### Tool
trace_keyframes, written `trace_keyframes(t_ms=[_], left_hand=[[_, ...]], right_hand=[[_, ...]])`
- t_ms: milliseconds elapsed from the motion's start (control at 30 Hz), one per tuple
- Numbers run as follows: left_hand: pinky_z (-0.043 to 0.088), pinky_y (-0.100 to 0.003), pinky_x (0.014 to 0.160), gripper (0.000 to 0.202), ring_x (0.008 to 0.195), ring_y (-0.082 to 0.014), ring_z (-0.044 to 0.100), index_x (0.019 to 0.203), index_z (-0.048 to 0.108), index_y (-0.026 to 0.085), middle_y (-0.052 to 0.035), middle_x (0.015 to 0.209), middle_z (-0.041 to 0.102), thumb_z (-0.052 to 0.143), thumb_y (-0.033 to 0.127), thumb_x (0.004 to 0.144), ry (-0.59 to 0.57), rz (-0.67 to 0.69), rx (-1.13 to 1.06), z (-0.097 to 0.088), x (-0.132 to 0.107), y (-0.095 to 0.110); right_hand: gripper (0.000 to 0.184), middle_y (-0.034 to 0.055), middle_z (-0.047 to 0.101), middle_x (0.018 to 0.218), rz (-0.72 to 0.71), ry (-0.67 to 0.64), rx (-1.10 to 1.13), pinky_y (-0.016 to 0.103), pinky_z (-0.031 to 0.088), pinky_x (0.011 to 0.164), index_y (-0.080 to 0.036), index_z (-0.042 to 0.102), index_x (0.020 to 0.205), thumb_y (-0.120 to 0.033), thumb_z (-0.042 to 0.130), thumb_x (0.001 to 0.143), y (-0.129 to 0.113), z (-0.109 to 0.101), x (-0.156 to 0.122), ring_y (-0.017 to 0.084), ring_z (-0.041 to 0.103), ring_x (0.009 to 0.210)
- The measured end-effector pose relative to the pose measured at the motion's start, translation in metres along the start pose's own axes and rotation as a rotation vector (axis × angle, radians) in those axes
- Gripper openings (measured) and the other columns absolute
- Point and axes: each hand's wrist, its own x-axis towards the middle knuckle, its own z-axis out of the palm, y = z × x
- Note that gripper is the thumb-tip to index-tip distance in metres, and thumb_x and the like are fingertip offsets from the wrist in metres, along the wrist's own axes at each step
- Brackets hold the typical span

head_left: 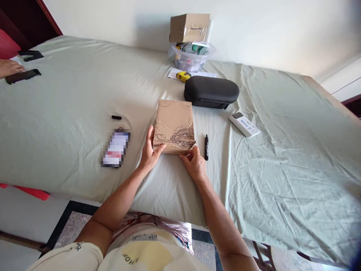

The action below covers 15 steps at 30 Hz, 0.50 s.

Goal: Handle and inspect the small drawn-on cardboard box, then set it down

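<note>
A brown cardboard box (175,124) scribbled with black marker lies flat on the pale green bedsheet (282,158). My left hand (148,152) grips its near left corner, thumb on top and fingers along the side. My right hand (194,162) pinches the near right corner of the same box. A black marker pen (206,146) lies just right of my right hand.
A black zip case (211,91) sits beyond the box, a white remote (244,124) to its right. A phone (115,148) and a small black cap (116,117) lie to the left. At the wall stand a plastic tub (191,56), another cardboard box (189,27) and a yellow tape measure (183,76). Another person's hand (9,67) rests far left by a dark phone (23,76).
</note>
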Motion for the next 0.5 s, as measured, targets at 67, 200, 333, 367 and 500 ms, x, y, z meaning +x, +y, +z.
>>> trace_keyframes(t_ms=[67, 200, 333, 367, 500], left_hand=[[0.043, -0.047, 0.132, 0.106, 0.163, -0.0308, 0.044, 0.173, 0.010, 0.032, -0.0183, 0.178, 0.036, 0.071, 0.069, 0.095, -0.003, -0.001, 0.030, 0.002, -0.002, 0.000], [0.043, -0.052, 0.133, 0.112, 0.162, -0.0365, 0.045, 0.169, 0.020, 0.022, -0.0238, 0.174, 0.041, 0.086, 0.058, 0.086, -0.012, 0.027, 0.279, 0.009, -0.010, -0.006], [0.047, -0.054, 0.130, 0.111, 0.161, -0.0391, 0.045, 0.169, 0.019, 0.019, -0.0265, 0.173, 0.042, 0.089, 0.043, 0.085, 0.029, 0.020, 0.407, 0.016, -0.016, -0.011], [0.048, -0.053, 0.129, 0.112, 0.161, -0.0391, 0.046, 0.169, 0.018, 0.020, -0.0266, 0.173, 0.041, 0.089, 0.041, 0.085, 0.037, 0.021, 0.415, 0.017, -0.017, -0.011], [0.046, -0.053, 0.131, 0.117, 0.162, -0.0393, 0.045, 0.169, 0.019, 0.019, -0.0267, 0.173, 0.041, 0.093, 0.040, 0.081, 0.042, 0.068, 0.423, 0.017, -0.017, -0.010]], right_hand=[[0.053, -0.0013, 0.071, 0.077, 0.017, 0.021, 0.021, 0.032, 0.049, 0.055, -0.026, 0.054, 0.109, -0.064, 0.073, 0.079, -0.002, 0.001, -0.001, 0.017, 0.059, 0.056], [0.065, -0.0031, 0.068, 0.075, 0.027, 0.091, 0.037, 0.033, 0.048, 0.054, -0.026, 0.051, 0.112, -0.070, 0.081, 0.075, -0.003, 0.004, -0.004, 0.017, 0.059, 0.056], [0.075, -0.0014, 0.070, 0.078, 0.009, 0.141, -0.002, 0.035, 0.049, 0.055, -0.026, 0.052, 0.116, -0.072, 0.087, 0.069, -0.004, 0.010, -0.008, 0.021, 0.063, 0.062], [0.078, -0.0010, 0.071, 0.079, 0.015, 0.148, -0.008, 0.035, 0.050, 0.057, -0.025, 0.052, 0.118, -0.072, 0.088, 0.068, -0.004, 0.011, -0.009, 0.022, 0.065, 0.064], [0.078, 0.0004, 0.071, 0.080, 0.066, 0.159, -0.010, 0.037, 0.052, 0.060, -0.025, 0.052, 0.119, -0.070, 0.090, 0.067, -0.005, 0.015, -0.010, 0.025, 0.068, 0.068]])
